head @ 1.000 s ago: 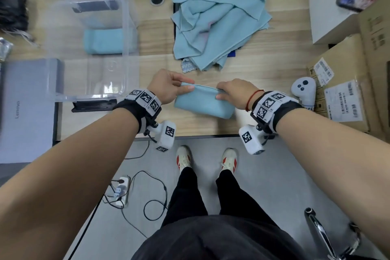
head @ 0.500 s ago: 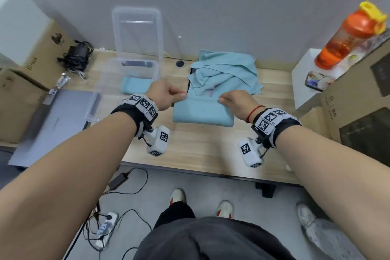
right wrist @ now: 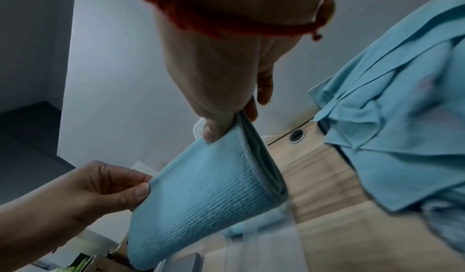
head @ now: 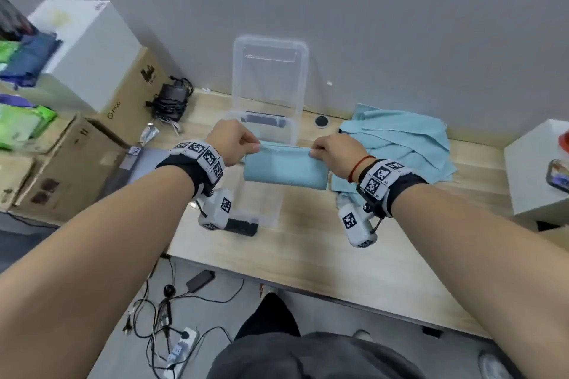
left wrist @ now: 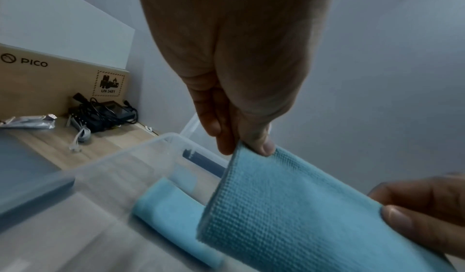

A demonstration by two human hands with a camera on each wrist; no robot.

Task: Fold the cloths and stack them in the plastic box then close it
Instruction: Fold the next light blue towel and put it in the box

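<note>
A folded light-blue cloth (head: 284, 168) hangs in the air over the clear plastic box (head: 261, 212), held by its top corners. My left hand (head: 246, 144) pinches the left corner (left wrist: 251, 149); my right hand (head: 320, 151) pinches the right corner (right wrist: 226, 129). In the left wrist view another folded blue cloth (left wrist: 171, 212) lies on the box floor below. The box lid (head: 271, 71) stands upright against the wall. A heap of unfolded blue cloths (head: 403, 144) lies on the table to the right.
A grey laptop (head: 135, 163) lies left of the box, with a black charger and cables (head: 171, 100) behind it. Cardboard boxes (head: 77, 144) stand at the far left and a white box (head: 538, 169) at the right. A round cable hole (head: 321, 121) sits near the wall.
Both hands have lifted the folded cloth off the table front and carried it back and left, over the open box. The head view has tilted up toward the wall.
</note>
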